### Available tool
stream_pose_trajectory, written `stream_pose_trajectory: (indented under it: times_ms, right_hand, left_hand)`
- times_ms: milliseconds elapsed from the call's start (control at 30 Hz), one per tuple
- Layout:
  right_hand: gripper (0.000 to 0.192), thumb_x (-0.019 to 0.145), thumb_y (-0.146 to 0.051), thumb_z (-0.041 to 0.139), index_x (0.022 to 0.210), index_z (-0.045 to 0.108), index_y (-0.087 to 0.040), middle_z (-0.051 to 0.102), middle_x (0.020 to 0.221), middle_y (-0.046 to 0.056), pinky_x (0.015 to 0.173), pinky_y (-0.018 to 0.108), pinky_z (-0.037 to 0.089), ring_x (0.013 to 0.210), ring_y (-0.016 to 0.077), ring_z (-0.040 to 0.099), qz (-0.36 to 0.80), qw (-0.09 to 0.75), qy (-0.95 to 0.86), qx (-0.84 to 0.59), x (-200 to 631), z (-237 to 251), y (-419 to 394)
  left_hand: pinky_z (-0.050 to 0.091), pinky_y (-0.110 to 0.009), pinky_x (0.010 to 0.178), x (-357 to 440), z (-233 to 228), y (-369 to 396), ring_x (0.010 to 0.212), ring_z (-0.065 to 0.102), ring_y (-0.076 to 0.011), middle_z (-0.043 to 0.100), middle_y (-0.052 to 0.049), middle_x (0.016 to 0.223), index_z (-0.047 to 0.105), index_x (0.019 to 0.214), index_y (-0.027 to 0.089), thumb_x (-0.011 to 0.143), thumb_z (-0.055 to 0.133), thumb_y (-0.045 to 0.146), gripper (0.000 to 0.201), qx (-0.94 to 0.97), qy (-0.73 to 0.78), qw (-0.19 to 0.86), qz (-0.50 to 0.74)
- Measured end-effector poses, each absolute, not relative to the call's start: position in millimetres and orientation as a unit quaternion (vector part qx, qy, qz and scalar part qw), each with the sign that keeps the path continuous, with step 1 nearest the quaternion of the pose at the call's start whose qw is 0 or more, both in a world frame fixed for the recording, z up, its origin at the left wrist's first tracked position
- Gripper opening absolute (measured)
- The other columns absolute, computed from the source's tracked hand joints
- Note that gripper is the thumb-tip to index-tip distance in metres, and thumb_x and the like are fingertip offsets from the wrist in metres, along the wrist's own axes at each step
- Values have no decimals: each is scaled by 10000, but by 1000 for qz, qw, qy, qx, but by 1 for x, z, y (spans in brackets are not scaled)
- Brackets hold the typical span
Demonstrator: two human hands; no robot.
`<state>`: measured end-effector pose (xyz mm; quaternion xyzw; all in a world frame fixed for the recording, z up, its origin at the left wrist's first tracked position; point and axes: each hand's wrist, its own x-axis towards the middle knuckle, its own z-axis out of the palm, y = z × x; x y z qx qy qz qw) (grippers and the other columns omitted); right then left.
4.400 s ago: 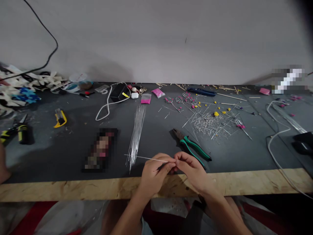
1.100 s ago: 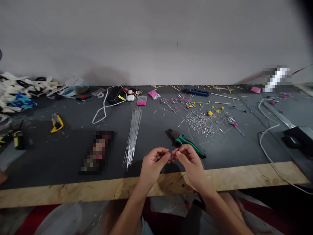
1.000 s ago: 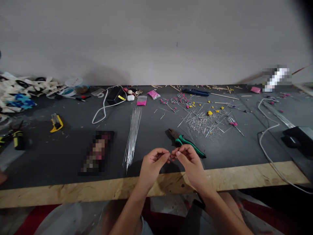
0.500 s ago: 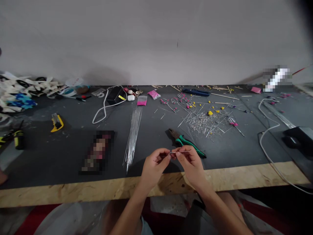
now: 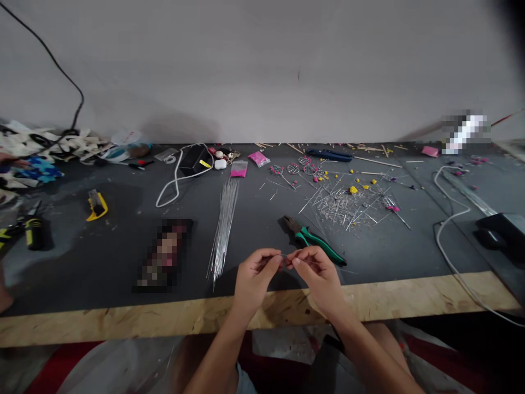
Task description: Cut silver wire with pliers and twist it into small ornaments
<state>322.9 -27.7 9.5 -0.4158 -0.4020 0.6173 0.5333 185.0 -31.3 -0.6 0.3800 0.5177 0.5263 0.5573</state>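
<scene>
Between my two hands, just above the table's front edge, is a thin metal wire (image 5: 284, 255). My left hand (image 5: 255, 276) pinches its left end between thumb and fingers. A short way to the right, my right hand (image 5: 319, 276) pinches the same wire, whose tail sticks out past the fingers to the right. Right behind my right hand lie green-handled pliers (image 5: 314, 239), jaws pointing to the back left. A bundle of straight wires (image 5: 223, 230) rests left of my hands. Cut wire pieces (image 5: 342, 208) are heaped behind the pliers.
A yellow utility knife (image 5: 97, 204), a pixelated dark object (image 5: 164, 254) and a white cable (image 5: 167, 191) lie to the left. Pink bags (image 5: 238, 169) and small wire shapes (image 5: 292, 169) sit farther back. Another person's hand (image 5: 5, 295) shows at the left edge.
My hands have moved slightly apart along the wire, and its right end now slopes downward. At the upper left a black cord has come into view, with another person's hand below it.
</scene>
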Motion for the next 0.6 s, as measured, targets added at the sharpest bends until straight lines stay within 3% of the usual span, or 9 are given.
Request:
stream_pose_trajectory:
  times_ms: [133, 333, 600]
  right_hand:
    - [55, 797, -227, 646, 778, 596, -215, 670, 817, -14, 769, 272, 495, 767, 119, 628, 621, 529, -407, -410, 323, 9, -30]
    - [26, 821, -229, 622, 796, 614, -224, 686, 786, -13, 724, 274, 500, 725, 123, 634, 594, 570, -403, -399, 329, 12, -29]
    - [59, 794, -248, 653, 758, 623, -212, 689, 728, -14, 727, 288, 502, 703, 131, 642, 602, 550, -385, -431, 324, 1, -33]
  left_hand:
    - [503, -233, 674, 186, -2, -30, 666, 622, -109, 675, 2, 727, 649, 826, 159, 767, 658, 249, 108, 339, 471, 580, 572]
    - [519, -256, 642, 182, 5, -26, 719, 651, -145, 686, -20, 798, 597, 776, 161, 763, 658, 218, 84, 227, 394, 626, 633]
    - [531, -268, 755, 191, 4, -31, 843, 669, -163, 705, -24, 815, 664, 824, 170, 723, 718, 252, 141, 163, 321, 685, 634]
